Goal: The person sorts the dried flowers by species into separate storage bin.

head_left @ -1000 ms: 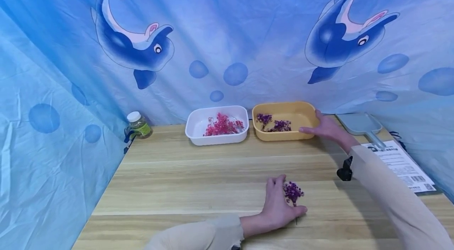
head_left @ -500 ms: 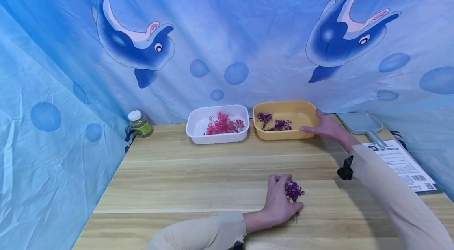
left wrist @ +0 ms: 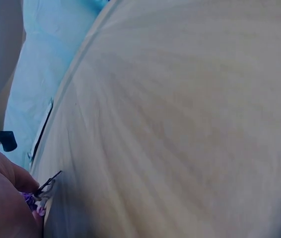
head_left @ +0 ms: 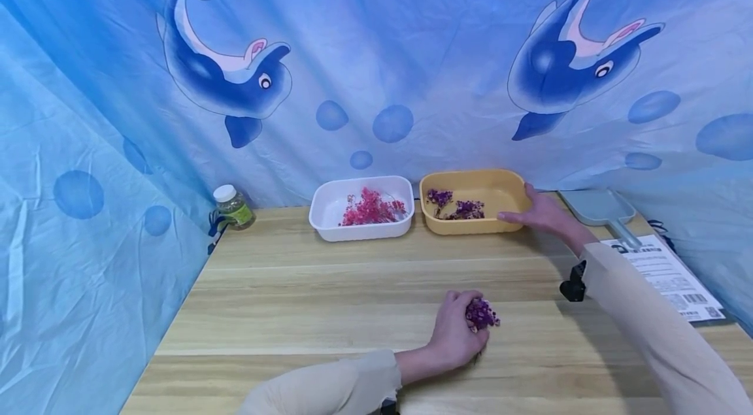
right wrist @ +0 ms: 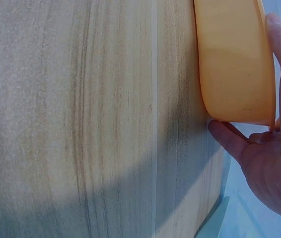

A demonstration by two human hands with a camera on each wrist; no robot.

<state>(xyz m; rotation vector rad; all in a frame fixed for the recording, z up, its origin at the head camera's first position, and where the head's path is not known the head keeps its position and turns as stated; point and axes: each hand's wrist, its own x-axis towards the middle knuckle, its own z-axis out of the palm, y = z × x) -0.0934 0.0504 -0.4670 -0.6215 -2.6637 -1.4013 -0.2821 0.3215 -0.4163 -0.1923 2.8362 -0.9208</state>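
Note:
My left hand (head_left: 451, 336) is low over the wooden table, its thumb and fingers pinching a sprig of purple dried flowers (head_left: 484, 314). The bloom sticks out past the fingertips; in the left wrist view a dark stem (left wrist: 51, 180) pokes out beside the hand. At the back, my right hand (head_left: 547, 214) grips the right end of a yellow tray (head_left: 470, 227), thumb on the front wall. The right wrist view shows fingers on the tray's side and end. More purple dried flowers (head_left: 468, 209) lie in the tray's left half.
A white tray (head_left: 359, 233) with pink dried flowers (head_left: 372, 207) stands left of the yellow one. A lidded jar (head_left: 234, 207) is at the back left corner. On the right lie a grey dustpan-like scoop (head_left: 599, 207) and printed sheets (head_left: 676, 284). Blue curtains (head_left: 353, 42) surround the table.
My left thumb and fingers have closed in on the purple sprig, and it has shifted slightly left with the hand. The right hand stays on the yellow tray.

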